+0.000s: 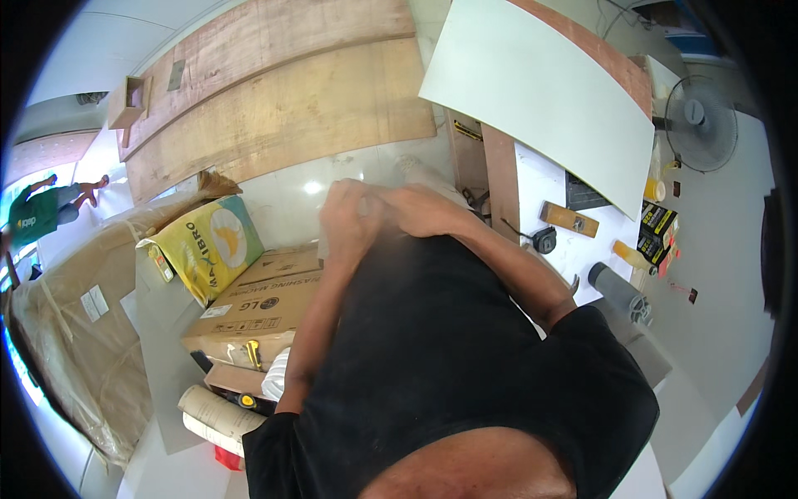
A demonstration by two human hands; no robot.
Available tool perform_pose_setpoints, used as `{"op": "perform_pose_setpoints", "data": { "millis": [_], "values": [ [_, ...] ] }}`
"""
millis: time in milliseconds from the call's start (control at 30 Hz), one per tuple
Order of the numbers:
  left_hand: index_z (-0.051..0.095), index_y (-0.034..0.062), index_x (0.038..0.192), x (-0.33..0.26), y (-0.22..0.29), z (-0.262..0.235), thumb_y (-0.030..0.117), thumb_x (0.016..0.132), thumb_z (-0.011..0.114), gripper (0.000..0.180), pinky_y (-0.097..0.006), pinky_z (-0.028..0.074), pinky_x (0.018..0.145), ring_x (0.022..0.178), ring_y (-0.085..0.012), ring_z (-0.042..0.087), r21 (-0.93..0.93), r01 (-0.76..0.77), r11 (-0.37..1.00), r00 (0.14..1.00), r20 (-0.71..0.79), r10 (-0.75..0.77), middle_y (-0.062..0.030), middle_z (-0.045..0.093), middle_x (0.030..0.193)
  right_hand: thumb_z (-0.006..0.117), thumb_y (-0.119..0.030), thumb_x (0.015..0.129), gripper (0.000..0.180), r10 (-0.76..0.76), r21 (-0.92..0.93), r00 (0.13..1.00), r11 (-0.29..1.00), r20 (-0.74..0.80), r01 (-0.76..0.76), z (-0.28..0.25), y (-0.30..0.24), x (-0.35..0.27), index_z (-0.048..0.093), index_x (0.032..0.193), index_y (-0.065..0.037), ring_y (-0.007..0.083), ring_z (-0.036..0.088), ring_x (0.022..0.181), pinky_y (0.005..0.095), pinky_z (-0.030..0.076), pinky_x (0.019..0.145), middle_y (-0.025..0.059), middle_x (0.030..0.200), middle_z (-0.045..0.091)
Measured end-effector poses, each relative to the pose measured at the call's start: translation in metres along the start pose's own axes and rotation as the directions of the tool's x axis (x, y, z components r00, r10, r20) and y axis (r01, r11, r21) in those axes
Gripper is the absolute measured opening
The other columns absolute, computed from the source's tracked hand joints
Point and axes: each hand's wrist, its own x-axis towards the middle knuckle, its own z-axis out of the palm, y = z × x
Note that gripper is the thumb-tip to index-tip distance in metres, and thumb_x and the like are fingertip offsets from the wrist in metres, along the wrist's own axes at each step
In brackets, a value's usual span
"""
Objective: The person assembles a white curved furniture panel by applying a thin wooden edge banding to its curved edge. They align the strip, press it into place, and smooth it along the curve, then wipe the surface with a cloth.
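Looks like the person is mid-grip on something small up at chest height: left hand and right hand are pressed together and curled closed, but what's inside is hidden, so can't tell what they're clutching. Next move probably needs the hands to part over the white worktop beside the tape measure.

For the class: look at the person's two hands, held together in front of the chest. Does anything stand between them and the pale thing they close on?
Nothing visible does. The left hand and right hand are pressed together right on the pale object, of which only the rounded top shows above the fingers. What it is cannot be told.
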Motion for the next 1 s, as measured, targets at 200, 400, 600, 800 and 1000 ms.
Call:
{"op": "perform_pose_setpoints", "data": {
  "millis": [200,400,600,800,1000],
  "values": [
    [0.066,-0.0012,0.088,-0.014,-0.06,-0.062,-0.004,0.085,0.073,0.008,-0.036,0.055,0.074,0.078,-0.024,0.065,-0.181,0.089,0.979,0.99,-0.089,-0.107,-0.0112,0.066,0.084,0.055,-0.003,0.098,0.038,-0.044,0.042,0.997,0.998,-0.062,0.046,0.063,-0.047,0.055,0.062,0.134,0.005,0.0538,0.072,0.097,0.061,0.054,0.085,0.0308,0.103,0.077],
    [0.064,-0.0012,0.092,-0.022,-0.102,-0.087,-0.005,0.09,0.069,0.007,-0.03,0.054,0.077,0.081,-0.0132,0.062,-0.365,0.222,0.904,0.971,0.0,-0.238,-0.0046,0.063,0.086,0.057,-0.007,0.101,0.033,-0.086,0.137,0.983,0.985,-0.16,0.109,0.098,-0.062,0.078,0.065,0.131,0.002,0.0528,0.073,0.098,0.0611,0.054,0.086,0.0307,0.102,0.077],
    [0.061,-0.0009,0.086,-0.018,-0.119,-0.115,-0.006,0.087,0.065,0.007,-0.031,0.053,0.076,0.078,-0.0151,0.06,-0.354,0.325,0.877,0.945,0.088,-0.315,-0.0055,0.06,0.083,0.059,-0.017,0.106,0.036,0.032,0.09,0.99,0.996,-0.137,-0.02,0.111,-0.09,0.094,0.065,0.137,-0.002,0.0511,0.073,0.101,0.061,0.054,0.088,0.0317,0.105,0.077],
    [0.058,0.0006,0.084,-0.014,-0.142,-0.123,0.005,0.094,0.059,0.011,-0.03,0.043,0.07,0.074,-0.0119,0.051,-0.465,0.366,0.806,0.931,0.176,-0.321,-0.0019,0.053,0.077,0.061,-0.024,0.105,0.04,0.039,0.133,0.95,0.991,-0.31,0.003,0.12,-0.099,0.096,0.064,0.14,-0.004,0.05,0.071,0.096,0.0562,0.052,0.084,0.0281,0.103,0.076],
    [0.056,0.0022,0.081,-0.013,-0.15,-0.128,0.015,0.103,0.051,0.026,-0.03,0.041,0.068,0.073,-0.0106,0.049,-0.547,0.478,0.688,0.878,0.3,-0.372,-0.0006,0.05,0.072,0.068,-0.033,0.104,0.033,0.08,0.198,0.964,0.98,-0.252,-0.029,0.104,-0.114,0.1,0.075,0.125,-0.008,0.0392,0.073,0.086,0.0476,0.055,0.081,0.0209,0.095,0.078]
  ]
}}
